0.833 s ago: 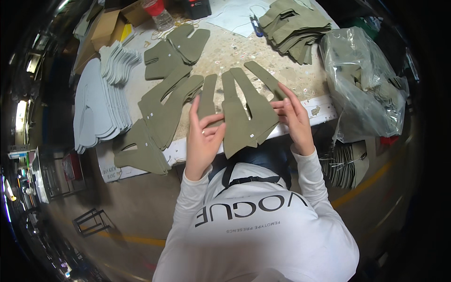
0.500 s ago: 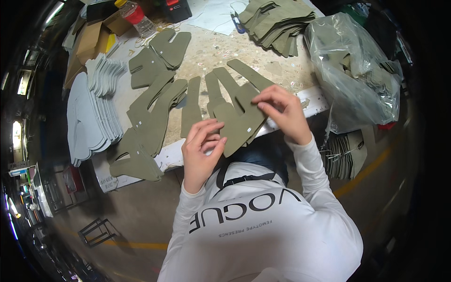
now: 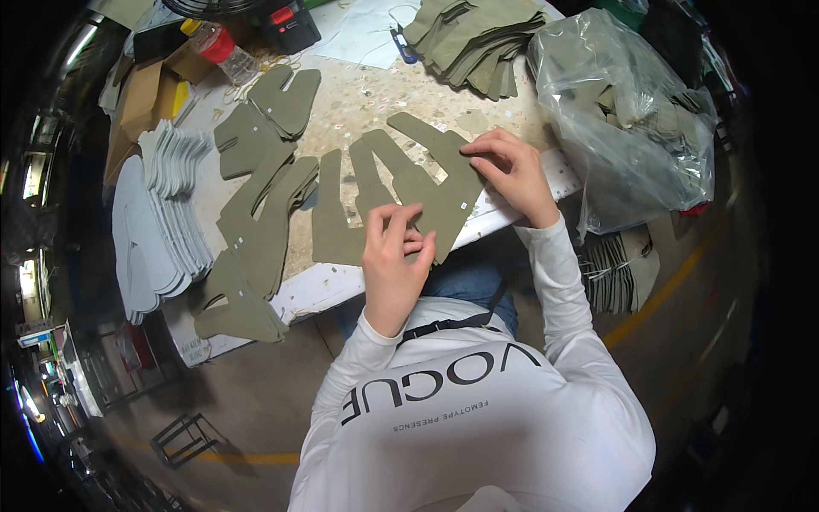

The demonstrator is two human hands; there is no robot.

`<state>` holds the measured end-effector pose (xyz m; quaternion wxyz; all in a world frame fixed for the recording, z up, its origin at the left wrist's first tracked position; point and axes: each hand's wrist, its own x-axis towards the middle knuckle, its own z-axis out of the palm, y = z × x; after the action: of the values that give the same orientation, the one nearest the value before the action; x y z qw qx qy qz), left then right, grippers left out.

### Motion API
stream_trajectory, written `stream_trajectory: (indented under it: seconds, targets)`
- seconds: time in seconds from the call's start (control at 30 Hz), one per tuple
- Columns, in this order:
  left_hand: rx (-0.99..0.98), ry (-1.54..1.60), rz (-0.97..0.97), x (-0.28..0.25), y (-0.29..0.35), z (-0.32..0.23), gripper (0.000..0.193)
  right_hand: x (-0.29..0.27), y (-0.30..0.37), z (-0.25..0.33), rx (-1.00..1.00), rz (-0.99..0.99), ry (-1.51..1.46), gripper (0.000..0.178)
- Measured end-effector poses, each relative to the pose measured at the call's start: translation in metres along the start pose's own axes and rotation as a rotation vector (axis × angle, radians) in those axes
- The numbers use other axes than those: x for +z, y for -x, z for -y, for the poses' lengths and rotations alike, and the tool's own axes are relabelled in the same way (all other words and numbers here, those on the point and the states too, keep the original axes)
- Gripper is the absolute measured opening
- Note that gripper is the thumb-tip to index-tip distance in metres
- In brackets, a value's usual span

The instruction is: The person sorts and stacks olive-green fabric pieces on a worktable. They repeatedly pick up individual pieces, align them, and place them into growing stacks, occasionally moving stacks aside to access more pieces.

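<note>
A flat olive shoe-upper-like cut piece (image 3: 456, 183) with a slot and a small white sticker lies at the table's near edge. At its upper right edge my right hand (image 3: 516, 177) has the thumb and fingertips closed on the material. My left hand (image 3: 397, 269) is over the piece's lower left part, fingers loosely bent and apart, holding nothing that I can see. More olive pieces (image 3: 334, 226) fan out to the left, partly under one another. Further left, overlapping olive stacks (image 3: 256, 230) with stickers reach down to the table edge.
Light grey cut pieces (image 3: 162, 239) stand stacked at far left, near a cardboard box (image 3: 136, 119) and a bottle (image 3: 223, 51). Blue-handled snips (image 3: 403, 47) lie by another olive stack (image 3: 478, 51). A clear plastic bag (image 3: 623, 128) sits right; a tied bundle (image 3: 616, 277) is below.
The slotted piece has shifted up and right, landing over the neighbouring strip. My right hand moved slightly up with it; my left hand moved right. The view has shifted a little.
</note>
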<state>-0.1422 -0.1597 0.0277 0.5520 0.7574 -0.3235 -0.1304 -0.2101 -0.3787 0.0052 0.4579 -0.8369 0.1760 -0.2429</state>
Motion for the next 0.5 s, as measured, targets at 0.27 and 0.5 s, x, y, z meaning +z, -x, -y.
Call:
stream_trajectory:
  seconds: [0.27, 0.5]
  targets:
    - [-0.146, -0.579, -0.158, -0.101, 0.007, 0.008, 0.044, -0.011, 0.014, 0.011, 0.069, -0.107, 0.363, 0.031]
    - [-0.441, -0.325, -0.073, -0.11, 0.003, 0.031, 0.039, 0.006, 0.017, 0.025, 0.24, -0.066, 0.157, 0.051]
